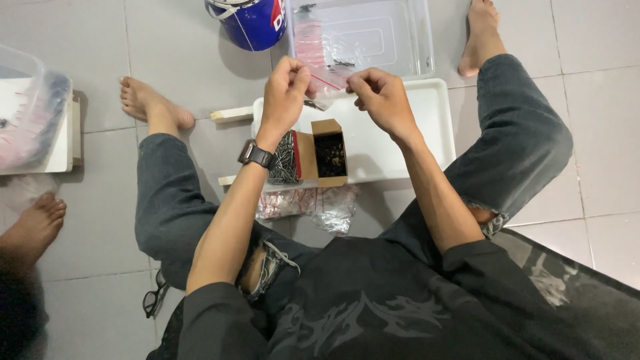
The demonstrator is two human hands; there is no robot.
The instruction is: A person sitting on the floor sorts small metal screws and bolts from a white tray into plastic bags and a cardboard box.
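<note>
My left hand and my right hand are raised together over a white tray, each pinching an end of a small clear plastic bag with a red strip. The bag hangs between the two hands and seems to hold a few dark screws. Below my left wrist, on the tray, lie a pile of dark screws and an open brown cardboard box with more dark screws inside. A black watch sits on my left wrist.
A clear plastic bin with small bags stands beyond the tray, next to a blue bucket. Loose clear bags lie on the tiled floor before the tray. Glasses lie by my left knee. Another person's foot shows at left.
</note>
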